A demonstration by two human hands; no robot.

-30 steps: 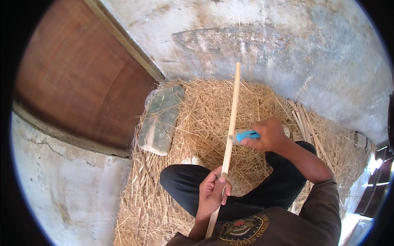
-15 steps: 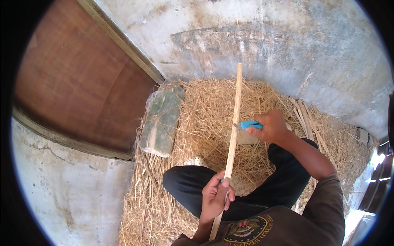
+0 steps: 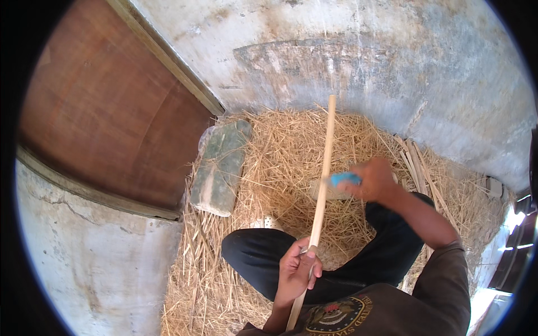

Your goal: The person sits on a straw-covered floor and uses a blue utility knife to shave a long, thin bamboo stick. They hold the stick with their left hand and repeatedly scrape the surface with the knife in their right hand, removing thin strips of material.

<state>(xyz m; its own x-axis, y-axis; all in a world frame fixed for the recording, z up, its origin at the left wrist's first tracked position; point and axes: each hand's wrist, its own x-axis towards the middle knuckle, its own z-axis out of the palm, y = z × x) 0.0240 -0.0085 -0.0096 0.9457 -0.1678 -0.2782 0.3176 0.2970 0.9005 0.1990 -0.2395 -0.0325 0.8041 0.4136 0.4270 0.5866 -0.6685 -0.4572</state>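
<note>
The person's left hand [image 3: 295, 273] pinches the pale wooden strip [image 3: 326, 162] between thumb and curled fingers near its lower part, so that it slants up between the bent knees in dark trousers [image 3: 255, 252], above straw [image 3: 286, 157]. The right hand [image 3: 374, 180], blurred, is curled tightly around a blue-handled knife [image 3: 346, 178], whose tip is at the strip's right edge, though the blur hides whether they touch; a greenish block [image 3: 223, 162] lies to the left on the straw
</note>
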